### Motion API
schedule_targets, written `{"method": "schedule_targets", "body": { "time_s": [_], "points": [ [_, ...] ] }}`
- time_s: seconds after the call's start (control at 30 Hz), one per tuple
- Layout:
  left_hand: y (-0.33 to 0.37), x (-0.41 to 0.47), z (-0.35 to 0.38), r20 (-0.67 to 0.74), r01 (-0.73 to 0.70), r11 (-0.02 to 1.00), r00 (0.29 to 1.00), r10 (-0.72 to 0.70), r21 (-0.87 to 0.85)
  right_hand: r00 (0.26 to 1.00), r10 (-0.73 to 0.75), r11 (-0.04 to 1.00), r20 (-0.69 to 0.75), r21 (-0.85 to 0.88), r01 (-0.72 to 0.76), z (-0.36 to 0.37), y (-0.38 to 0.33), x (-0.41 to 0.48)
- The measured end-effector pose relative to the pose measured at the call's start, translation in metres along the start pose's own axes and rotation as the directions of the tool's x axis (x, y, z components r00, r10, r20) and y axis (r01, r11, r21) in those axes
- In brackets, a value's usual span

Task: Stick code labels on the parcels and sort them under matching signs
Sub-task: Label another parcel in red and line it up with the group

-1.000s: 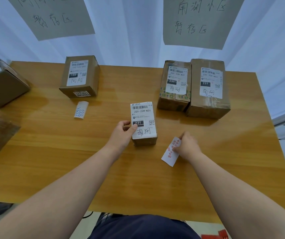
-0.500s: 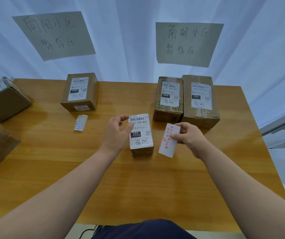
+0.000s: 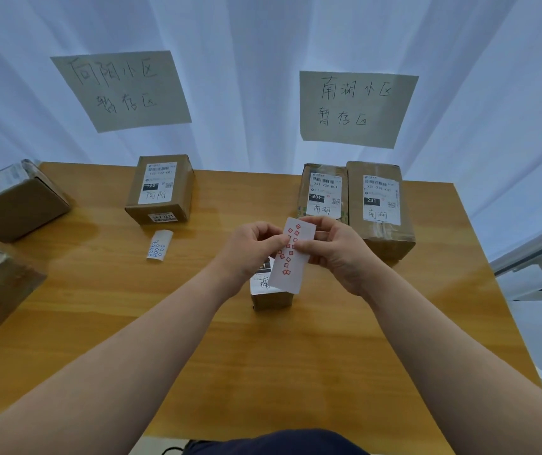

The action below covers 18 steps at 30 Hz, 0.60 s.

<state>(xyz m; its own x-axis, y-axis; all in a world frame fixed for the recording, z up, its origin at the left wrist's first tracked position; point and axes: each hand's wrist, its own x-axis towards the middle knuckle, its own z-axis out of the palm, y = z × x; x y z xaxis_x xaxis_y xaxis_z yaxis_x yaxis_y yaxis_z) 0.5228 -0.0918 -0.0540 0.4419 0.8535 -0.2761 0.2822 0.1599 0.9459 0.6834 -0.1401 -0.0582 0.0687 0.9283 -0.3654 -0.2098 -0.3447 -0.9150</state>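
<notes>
Left hand (image 3: 249, 247) and right hand (image 3: 335, 254): bare. Left forearm (image 3: 131, 349) and right forearm (image 3: 443, 349): bare up to the frame edge. Dark navy garment (image 3: 276, 443) covers the torso at the near edge, centre.

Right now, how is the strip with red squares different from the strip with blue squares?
The red strip is held up, pinched by the left hand and right hand; the blue strip lies on the table, untouched. The red strip's marks are red; the blue strip's are blue. The red strip is over a small parcel; the blue strip sits before a box. Both are white paper strips with little squares.
</notes>
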Motion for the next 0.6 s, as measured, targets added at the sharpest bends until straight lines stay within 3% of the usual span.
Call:
{"method": "schedule_targets", "body": {
  "time_s": [0.17,0.23,0.33,0.43,0.6],
  "points": [
    [-0.005,-0.002,-0.002,0.018,-0.009,0.998,1.0,0.008,0.062,0.999,0.035,0.998,-0.029,-0.057,-0.036,0.001,0.003,0.0],
    [-0.007,-0.002,-0.003,-0.018,-0.078,0.981,0.996,0.082,0.176,0.998,0.045,0.995,-0.043,-0.082,-0.048,0.002,0.006,0.001],
    [-0.012,-0.004,-0.006,-0.06,-0.284,0.759,0.919,0.39,0.586,0.996,0.029,0.994,-0.089,-0.107,-0.038,0.006,0.009,0.003],
    [-0.013,-0.006,-0.006,0.016,-0.379,0.581,0.847,0.532,0.72,0.996,0.013,0.995,-0.089,-0.099,-0.022,0.011,0.011,0.005],
    [-0.014,-0.006,-0.007,-0.015,-0.362,0.581,0.84,0.543,0.729,0.998,0.018,0.999,-0.059,-0.047,-0.021,0.018,0.014,0.005]
  ]
}}
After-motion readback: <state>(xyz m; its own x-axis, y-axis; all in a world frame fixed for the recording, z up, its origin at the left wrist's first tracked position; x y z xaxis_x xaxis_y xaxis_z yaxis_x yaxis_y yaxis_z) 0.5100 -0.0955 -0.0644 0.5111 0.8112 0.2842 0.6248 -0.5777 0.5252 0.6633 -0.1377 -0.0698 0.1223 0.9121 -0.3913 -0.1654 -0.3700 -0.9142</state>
